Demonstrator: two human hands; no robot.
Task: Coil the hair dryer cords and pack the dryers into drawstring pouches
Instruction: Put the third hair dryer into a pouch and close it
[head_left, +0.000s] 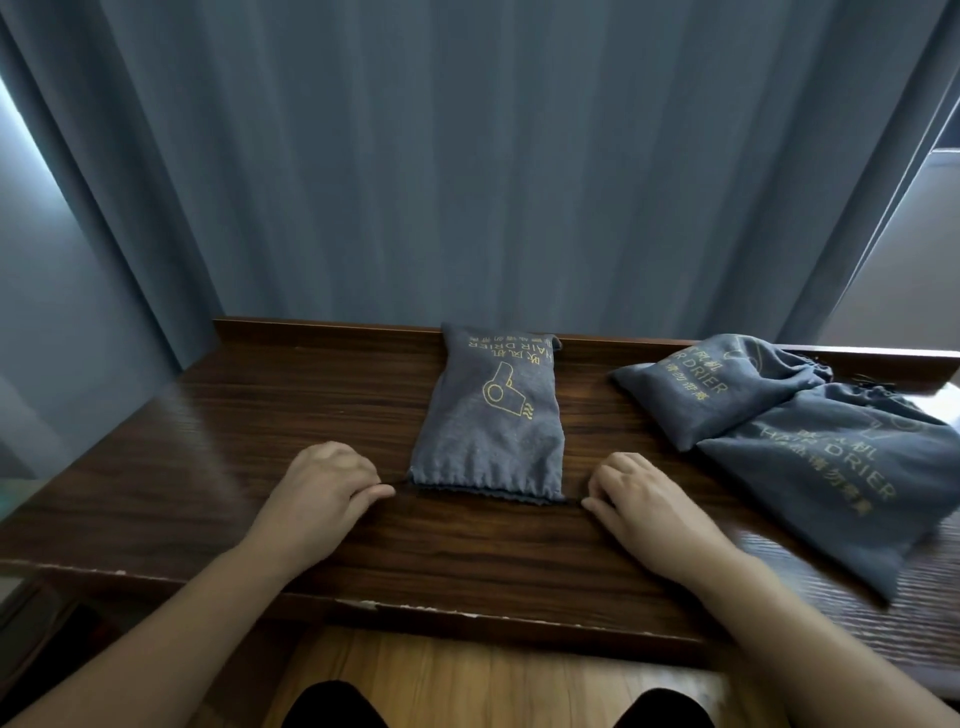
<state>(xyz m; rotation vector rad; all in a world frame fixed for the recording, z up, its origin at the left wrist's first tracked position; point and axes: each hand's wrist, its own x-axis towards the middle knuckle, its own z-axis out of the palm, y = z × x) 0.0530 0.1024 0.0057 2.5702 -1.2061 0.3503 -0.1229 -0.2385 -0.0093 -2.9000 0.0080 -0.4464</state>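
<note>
Blue curtain (467, 156) fills the top of frame, dark wood table (260, 415) below it. Two stuffed grey pouches (810, 447) overlap at right; a third pouch (493, 415) lies centre, mouth toward the camera. Left hand (327, 483) and right hand (639, 499) flank that mouth, each pinching a thin drawstring end, drawn outward.

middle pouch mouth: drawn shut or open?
Shut. The middle pouch has its gathered, puckered mouth edge facing the person, and the left hand and right hand pinch the cord ends pulled out sideways.
</note>
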